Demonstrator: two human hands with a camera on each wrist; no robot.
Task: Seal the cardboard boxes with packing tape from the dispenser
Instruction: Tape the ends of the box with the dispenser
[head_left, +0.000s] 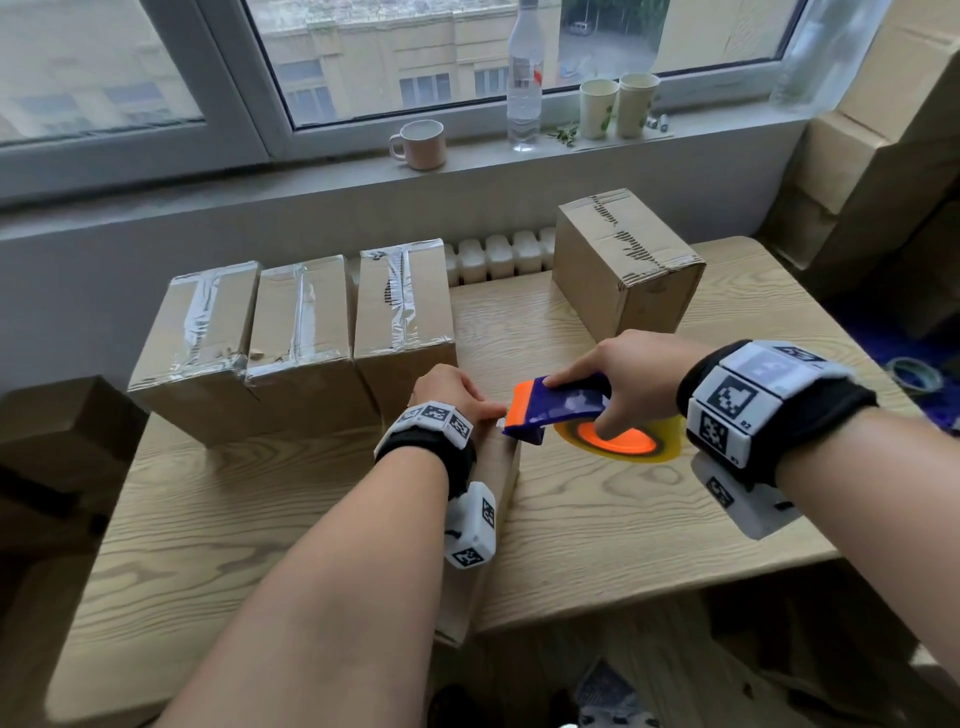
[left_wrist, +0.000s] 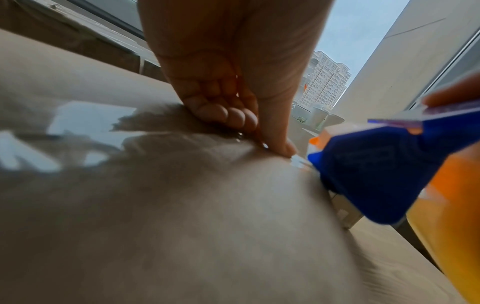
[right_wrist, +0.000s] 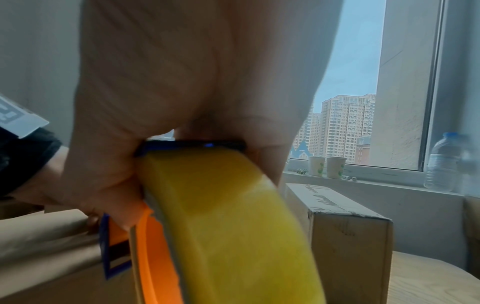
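Note:
A cardboard box (head_left: 501, 467) lies lengthwise at the front of the table, mostly hidden under my left forearm. My left hand (head_left: 452, 389) rests on its far end; the left wrist view shows the fingers (left_wrist: 228, 115) curled on the box top (left_wrist: 207, 226) and the thumb pressing clear tape at the edge. My right hand (head_left: 623, 374) grips the blue and orange tape dispenser (head_left: 561, 405) with its yellowish tape roll (head_left: 618, 441). The dispenser's nose sits at the box's right edge, next to my left thumb. In the right wrist view the roll (right_wrist: 228, 226) fills the middle.
Three taped boxes (head_left: 296, 332) stand in a row at the back left. Another box (head_left: 623, 260) stands at the back right. A mug (head_left: 421, 144), a bottle (head_left: 525, 78) and paper cups (head_left: 618, 106) sit on the sill. Stacked cardboard (head_left: 883, 182) rises at the right.

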